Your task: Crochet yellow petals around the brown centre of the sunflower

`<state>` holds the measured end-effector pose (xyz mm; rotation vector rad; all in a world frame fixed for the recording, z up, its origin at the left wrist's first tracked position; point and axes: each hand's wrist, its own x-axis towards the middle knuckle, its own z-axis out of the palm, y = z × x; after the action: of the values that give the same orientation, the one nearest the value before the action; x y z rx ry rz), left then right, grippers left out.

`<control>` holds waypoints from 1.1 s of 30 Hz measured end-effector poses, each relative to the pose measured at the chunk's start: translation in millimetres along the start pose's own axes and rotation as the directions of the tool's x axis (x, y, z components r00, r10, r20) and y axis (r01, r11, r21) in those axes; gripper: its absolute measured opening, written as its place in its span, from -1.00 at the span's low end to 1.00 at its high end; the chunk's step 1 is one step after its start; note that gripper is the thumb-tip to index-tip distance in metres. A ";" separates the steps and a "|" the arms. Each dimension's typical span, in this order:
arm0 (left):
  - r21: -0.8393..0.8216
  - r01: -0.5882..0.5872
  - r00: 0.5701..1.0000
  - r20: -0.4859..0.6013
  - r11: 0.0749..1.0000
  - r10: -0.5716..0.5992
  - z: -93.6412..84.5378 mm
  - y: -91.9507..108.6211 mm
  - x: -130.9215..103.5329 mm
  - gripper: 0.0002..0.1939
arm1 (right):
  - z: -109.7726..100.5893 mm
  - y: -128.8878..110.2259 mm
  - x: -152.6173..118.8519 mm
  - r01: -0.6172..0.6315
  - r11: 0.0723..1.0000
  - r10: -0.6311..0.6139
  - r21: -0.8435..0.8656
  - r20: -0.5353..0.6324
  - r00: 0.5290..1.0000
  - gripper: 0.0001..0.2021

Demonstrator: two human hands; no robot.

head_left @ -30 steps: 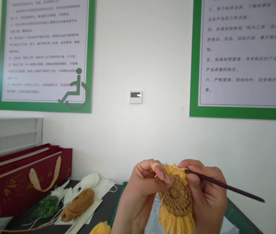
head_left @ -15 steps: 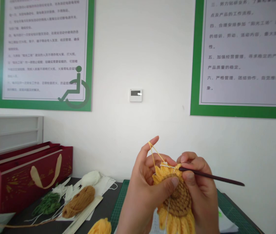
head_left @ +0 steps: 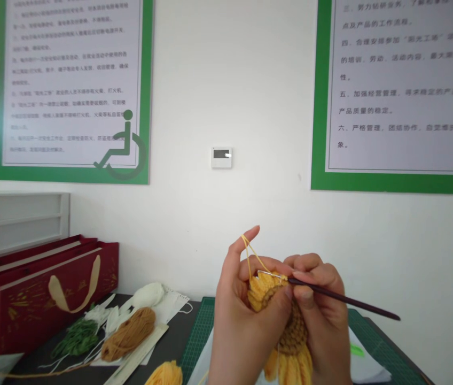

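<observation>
My left hand [head_left: 246, 315] pinches a crocheted sunflower [head_left: 293, 334] with a brown centre and yellow petals. Over its raised index finger runs a loop of yellow yarn [head_left: 249, 256] that leads down to the petal edge. Between the thumb and fingers of my right hand [head_left: 322, 299] is a crochet hook [head_left: 346, 299] with a dark handle. Its thin metal shaft points left along the top petals, with yellow stitches around it. Both hands are close together, and they cover part of the flower.
A green cutting mat [head_left: 196, 337] with white paper lies under the hands. To the left are a yellow yarn ball [head_left: 165, 373], a brown skein [head_left: 129, 334], green yarn [head_left: 75, 337] and white yarn [head_left: 148, 294]. Red gift bags [head_left: 58, 294] stand behind them, against the wall.
The right hand and hook have shifted slightly left and down, closer to the left hand. The flower has turned a little, and the left thumb covers more of its centre.
</observation>
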<state>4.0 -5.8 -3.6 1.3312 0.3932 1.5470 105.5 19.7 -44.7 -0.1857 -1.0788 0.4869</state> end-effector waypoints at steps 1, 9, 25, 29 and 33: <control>0.029 -0.011 1.000 -0.002 1.000 0.011 -0.2 -1.3 -0.3 -0.16 | 0.9 0.2 1.1 0.013 1.000 -0.013 0.002 -0.004 1.000 -0.91; -0.055 0.124 0.986 0.122 0.991 -0.117 -8.7 4.4 -0.3 -0.10 | 7.3 -2.2 3.9 -0.059 0.988 0.065 0.143 -0.037 0.997 -0.83; -0.296 0.273 0.871 0.481 0.915 -0.105 -33.8 2.0 10.5 -0.01 | -2.8 -13.4 6.9 -0.357 0.891 0.309 0.279 0.203 0.929 -0.75; -0.277 0.317 0.829 0.546 0.907 -0.122 -37.1 1.7 13.2 0.02 | -4.0 -18.8 8.3 -0.383 0.896 0.335 0.225 0.223 0.915 -0.73; -0.277 0.344 0.780 0.616 0.897 -0.109 -36.7 1.6 14.8 0.04 | -10.1 -21.4 8.3 -0.378 0.899 0.336 0.223 0.204 0.920 -0.78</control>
<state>-27.0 18.6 -6.6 1.3159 -0.1345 0.8715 123.7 5.6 -34.8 -0.1153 -1.1305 0.9846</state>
